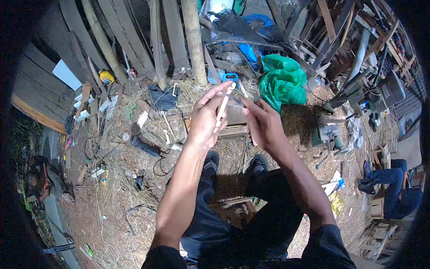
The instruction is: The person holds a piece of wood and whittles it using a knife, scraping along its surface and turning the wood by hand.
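The left hand [205, 117] grips a pale stick [221, 109], likely to keep it still. The right hand [267, 125] holds a thin gray thing [234, 99], too blurry to name.

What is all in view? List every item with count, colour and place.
Carved stick: one, pale, left hand
Blurred tool: one, greyish, between hands
Plastic bag: one, green, beyond right hand
Handle: one, blue, beyond hands
Dark bundle: one, blackish, upper left
Planks: many, grey-brown, upper left
Metal machine: one, grey-green, right
Person: one, blue trousers, far right
Small clutter: uncountable, mixed, all around
Shoes: two, dark, below hands
Hands: two, brown, centre
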The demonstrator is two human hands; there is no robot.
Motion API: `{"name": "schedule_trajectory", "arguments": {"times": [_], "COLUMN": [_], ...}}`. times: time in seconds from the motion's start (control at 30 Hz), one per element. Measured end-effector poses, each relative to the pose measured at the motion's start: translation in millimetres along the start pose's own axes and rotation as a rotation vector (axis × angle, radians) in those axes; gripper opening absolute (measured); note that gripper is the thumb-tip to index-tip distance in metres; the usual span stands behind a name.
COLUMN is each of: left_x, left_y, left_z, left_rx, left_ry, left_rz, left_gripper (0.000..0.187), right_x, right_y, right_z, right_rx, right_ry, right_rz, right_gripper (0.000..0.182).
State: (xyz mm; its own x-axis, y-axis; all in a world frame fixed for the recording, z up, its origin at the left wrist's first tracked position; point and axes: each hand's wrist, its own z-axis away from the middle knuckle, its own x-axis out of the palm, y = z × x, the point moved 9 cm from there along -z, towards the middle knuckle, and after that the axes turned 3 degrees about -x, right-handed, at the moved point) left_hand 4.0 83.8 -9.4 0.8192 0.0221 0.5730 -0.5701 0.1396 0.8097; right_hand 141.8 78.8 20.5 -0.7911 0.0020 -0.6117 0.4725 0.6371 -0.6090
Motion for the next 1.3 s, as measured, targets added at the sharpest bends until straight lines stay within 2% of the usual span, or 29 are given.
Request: {"name": "schedule_trajectory", "arguments": {"times": [0.03, 0.13, 0.23, 0.3, 0.47, 0.57, 0.67, 0.77, 0.8, 0.87, 0.9, 1.0, 1.13, 1.17, 1.27, 1.3], "left_x": [0, 6, 12, 13, 19, 18, 17, 2, -4, -17, -16, 2, 27, 22, 24, 24], "left_y": [-2, -3, -5, -6, -3, -3, -7, 2, 7, 18, 17, 22, 27, 17, 15, 12], "left_z": [0, 1, 2, 3, 7, 5, 0, -11, -12, -13, -15, -11, -9, -9, -5, -4], "left_rx": [-0.005, -0.019, -0.015, -0.03, -0.053, -0.055, -0.057, 0.041, 0.084, 0.172, 0.162, 0.29, 0.664, 0.532, 0.578, 0.523], "left_ry": [-0.005, -0.017, -0.058, -0.071, -0.123, -0.135, -0.088, 0.061, 0.116, 0.227, 0.226, 0.269, 0.132, 0.153, 0.167, 0.187], "left_rz": [-0.025, -0.121, -0.176, -0.183, -0.06, 0.026, 0.145, 0.147, 0.069, -0.087, -0.105, -0.447, -0.746, -0.729, -0.799, -0.82], "left_gripper": [0.034, 0.032, 0.033, 0.033, 0.034, 0.034, 0.038, 0.036, 0.035, 0.034, 0.031, 0.031, 0.032, 0.031, 0.03, 0.03], "right_x": [-1, -1, -9, -14, -16, -18, -23, -33, -47, -52, -49, -31, -2, 2, 11, 13], "right_y": [4, 4, 3, 10, 16, 17, 17, 30, 33, 59, 66, 65, 59, 56, 51, 52], "right_z": [0, -1, -5, -5, -6, -5, -4, 1, 1, 4, 7, 5, 0, -1, -2, -2], "right_rx": [0.025, -0.072, -0.049, -0.008, 0.059, 0.077, 0.079, 0.108, 0.041, 0.072, 0.301, 0.386, 0.481, 0.487, 0.513, 0.53], "right_ry": [0.002, -0.008, -0.029, -0.002, 0.016, 0.021, 0.073, 0.237, 0.398, 0.527, 0.476, 0.378, 0.257, 0.247, 0.229, 0.225], "right_rz": [-0.023, -0.077, 0.008, -0.068, -0.264, -0.219, -0.121, 0.013, -0.036, -0.329, -0.465, -0.481, -0.665, -0.725, -0.849, -0.882], "right_gripper": [0.033, 0.03, 0.026, 0.024, 0.022, 0.021, 0.02, 0.016, 0.016, 0.017, 0.018, 0.02, 0.03, 0.031, 0.029, 0.028]}}
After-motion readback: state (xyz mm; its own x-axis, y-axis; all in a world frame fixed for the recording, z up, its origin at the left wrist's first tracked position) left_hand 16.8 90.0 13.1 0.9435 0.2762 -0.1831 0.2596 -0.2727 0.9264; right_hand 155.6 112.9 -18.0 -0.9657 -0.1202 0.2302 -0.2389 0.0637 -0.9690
